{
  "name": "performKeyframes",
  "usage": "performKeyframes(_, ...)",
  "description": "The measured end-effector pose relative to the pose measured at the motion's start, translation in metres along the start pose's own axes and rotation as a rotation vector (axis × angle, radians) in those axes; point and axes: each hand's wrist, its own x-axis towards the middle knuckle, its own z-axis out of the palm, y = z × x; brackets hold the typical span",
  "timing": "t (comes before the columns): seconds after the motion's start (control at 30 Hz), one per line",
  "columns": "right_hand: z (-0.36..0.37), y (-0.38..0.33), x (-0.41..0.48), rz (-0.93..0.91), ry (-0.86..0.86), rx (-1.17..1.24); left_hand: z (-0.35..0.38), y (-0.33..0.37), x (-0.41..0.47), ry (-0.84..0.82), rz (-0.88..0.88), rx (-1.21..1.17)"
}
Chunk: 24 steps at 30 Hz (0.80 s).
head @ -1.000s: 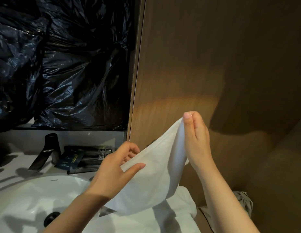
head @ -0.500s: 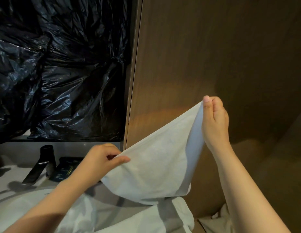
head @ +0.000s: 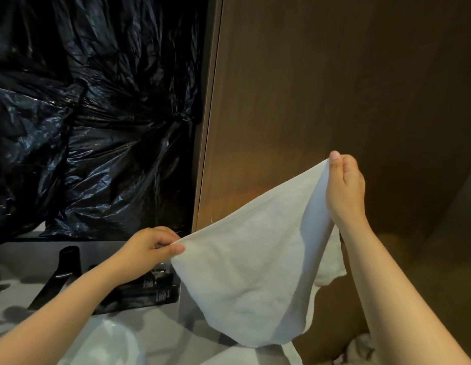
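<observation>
Nearest, at the bottom edge: both bare forearms come in from the lower corners. Btwn them a white basin [head: 103, 341] sits in the grey desk [head: 16, 275], w/ shadows across it. Lower R corner: crumpled pale fabric [head: 360, 349], cut off by the frame, can't tell what it is.

Above that the white cloth [head: 250, 272] hangs in mid-air, clear of the desk, stretched by its top edge. Left grip [head: 153, 247]: thumb & curled fingers pinched together on the cloth's L corner, low, over the back of the desk. Right grip [head: 345, 185]: thumb & forefinger clamped on the other corner, much higher & further R. So the top edge runs taut on a slant, rising L to R. The rest of the cloth sags below both grips in a rounded belly, lowest pt roughly under mid-span. A 2nd layer hangs behind on the R side, under the right wrist.

Behind the left forearm, on the desk: black tap [head: 58, 272] & black packets [head: 160, 288] w/ small white print, just beside it. The cloth's L edge overlaps the packets in view.

Furthest: crinkled black plastic sheet [head: 97, 114] on the L, brown wood panel [head: 321, 88] on the R.
</observation>
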Motion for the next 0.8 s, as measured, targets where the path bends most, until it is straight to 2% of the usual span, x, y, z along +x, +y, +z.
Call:
performKeyframes(0.1,-0.001,0.010,0.002,0.032,0.010,-0.008,0.004,0.002,-0.005,0.014,-0.061,-0.336)
performKeyframes(0.2,-0.002,0.023,0.006,0.088,0.009,-0.016,0.003,0.004,-0.011,-0.021,-0.062,-0.419)
performKeyframes(0.33,0.001,0.041,0.009,0.179,-0.019,-0.018,0.005,0.006,-0.013,-0.126,-0.049,-0.268)
performKeyframes(0.53,0.005,0.049,0.010,0.194,-0.010,-0.019,0.006,0.010,-0.017,-0.280,-0.054,-0.013)
performKeyframes(0.67,0.009,0.048,0.008,0.170,-0.046,-0.034,0.010,0.012,-0.012,-0.396,-0.035,0.429)
performKeyframes(0.73,0.012,0.048,0.006,0.179,-0.052,-0.026,0.009,0.013,-0.005,-0.377,-0.075,0.529)
performKeyframes(0.8,0.012,0.048,0.007,0.194,-0.028,-0.012,0.004,0.013,0.000,-0.258,-0.096,0.494)
